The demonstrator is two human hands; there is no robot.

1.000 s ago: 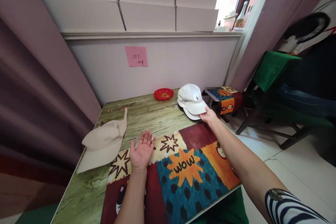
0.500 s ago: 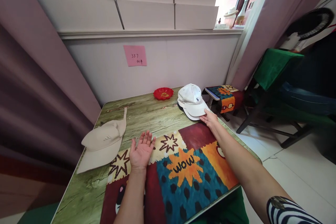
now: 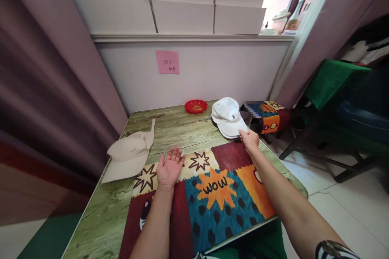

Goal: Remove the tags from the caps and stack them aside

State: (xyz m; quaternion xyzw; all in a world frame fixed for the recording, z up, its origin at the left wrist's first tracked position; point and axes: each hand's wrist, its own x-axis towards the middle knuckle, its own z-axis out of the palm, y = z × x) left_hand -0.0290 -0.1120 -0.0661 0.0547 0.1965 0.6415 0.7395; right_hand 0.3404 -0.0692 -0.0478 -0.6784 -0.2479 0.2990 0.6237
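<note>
My right hand (image 3: 250,138) pinches the brim edge of a white baseball cap (image 3: 227,110) at the table's right side. The cap has a small dark logo on its front, and another cap's brim seems to show just beneath it. Palm up, my left hand (image 3: 171,166) rests over the colourful mat (image 3: 226,210), fingers stretched out and nothing in them. To its left lies a beige cap (image 3: 129,156) with a wide brim and a strap pointing to the back.
A red scalloped dish (image 3: 196,106) stands at the back of the wood-patterned table (image 3: 170,127). A pink note (image 3: 167,62) is stuck on the wall behind. Right of the table are a stool with a patterned cover (image 3: 270,123) and a dark chair with green cloth (image 3: 334,81).
My right hand's fingers have closed on the brim, and the white cap now sits more squarely over the brim below. The view has shifted slightly; my left hand stays palm up.
</note>
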